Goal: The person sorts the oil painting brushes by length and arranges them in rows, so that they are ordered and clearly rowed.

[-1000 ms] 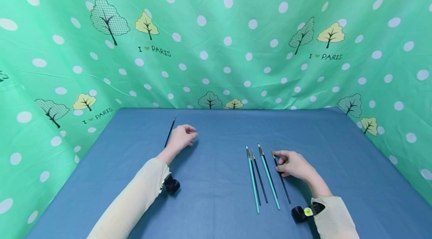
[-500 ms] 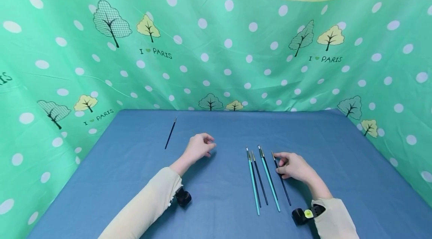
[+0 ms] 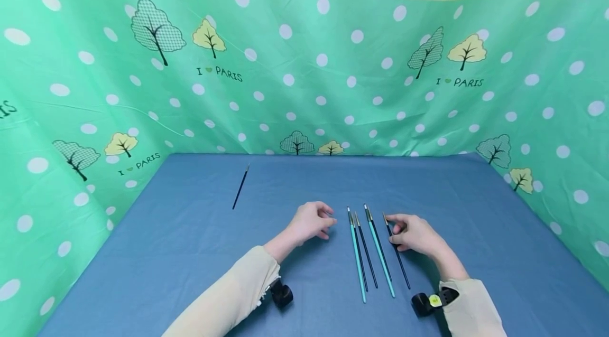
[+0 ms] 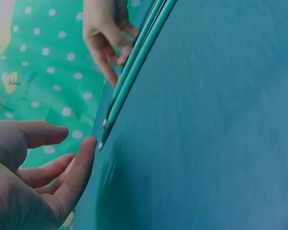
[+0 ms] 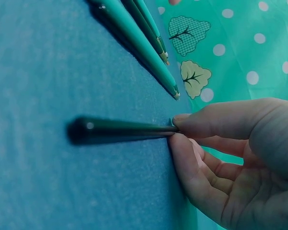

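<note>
Brush (image 3: 400, 260), dark-handled, is pinched near its bristles by the right hand (image 3: 416, 234)'s fingers, apparently to line it up on the tabletop (image 3: 309, 178). Teal and dark brushes (image 3: 358, 260) are laid between it and the left hand (image 3: 306, 222), whose fingers are parted, empty; a lone brush (image 3: 240, 187) is set far left.

Three cameras, one scene: a wide head view and two wrist close-ups take in the same brushes (image 3: 358, 262).

Worn above the near side of the table (image 3: 181, 252), the head camera faces forward and down, far enough back to frame the left hand (image 3: 310, 222), right hand (image 3: 415, 233) and cloth (image 3: 304, 94) beyond. The left wrist camera (image 3: 283, 295) sits close behind the left hand, its picture turned sideways, facing across to the right hand. The right wrist camera (image 3: 422, 304) looks closely along the dark brush (image 5: 117, 130), also sideways. Both wrist views share the right hand, brushes and cloth.
</note>
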`<state>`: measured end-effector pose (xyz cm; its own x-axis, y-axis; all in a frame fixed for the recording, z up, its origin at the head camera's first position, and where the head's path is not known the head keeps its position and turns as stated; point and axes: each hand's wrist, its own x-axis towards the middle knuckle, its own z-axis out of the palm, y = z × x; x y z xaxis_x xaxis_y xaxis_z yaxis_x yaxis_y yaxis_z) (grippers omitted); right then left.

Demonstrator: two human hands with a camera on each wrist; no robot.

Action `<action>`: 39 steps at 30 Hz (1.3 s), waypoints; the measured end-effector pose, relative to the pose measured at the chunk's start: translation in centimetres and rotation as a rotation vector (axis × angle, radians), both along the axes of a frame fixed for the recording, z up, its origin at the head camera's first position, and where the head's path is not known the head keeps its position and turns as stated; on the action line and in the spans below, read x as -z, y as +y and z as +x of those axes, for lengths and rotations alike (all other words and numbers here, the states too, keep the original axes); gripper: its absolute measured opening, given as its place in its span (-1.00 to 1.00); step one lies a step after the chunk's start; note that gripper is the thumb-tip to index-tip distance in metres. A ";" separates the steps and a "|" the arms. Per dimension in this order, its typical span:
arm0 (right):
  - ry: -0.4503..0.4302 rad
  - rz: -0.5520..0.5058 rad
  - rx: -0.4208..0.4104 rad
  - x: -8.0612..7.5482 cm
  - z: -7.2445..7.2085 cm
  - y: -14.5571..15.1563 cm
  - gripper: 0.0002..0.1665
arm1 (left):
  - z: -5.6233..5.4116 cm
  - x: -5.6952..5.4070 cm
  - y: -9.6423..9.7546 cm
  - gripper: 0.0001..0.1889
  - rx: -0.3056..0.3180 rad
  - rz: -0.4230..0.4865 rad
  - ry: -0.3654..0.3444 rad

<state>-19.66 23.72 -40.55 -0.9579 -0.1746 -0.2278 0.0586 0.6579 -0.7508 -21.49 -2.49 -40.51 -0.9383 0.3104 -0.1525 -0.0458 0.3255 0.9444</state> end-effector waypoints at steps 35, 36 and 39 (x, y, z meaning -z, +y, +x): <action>0.003 0.003 0.016 0.1 -0.2 0.0 -0.30 | 1.4 1.2 6.0 -0.52 -0.119 -0.167 0.026; 0.003 0.004 0.015 0.1 -0.2 0.0 -0.30 | 1.3 1.3 6.1 -0.53 -0.118 -0.171 0.030; 0.004 0.003 0.011 0.1 -0.2 0.0 -0.30 | 1.2 1.3 6.0 -0.53 -0.113 -0.206 0.058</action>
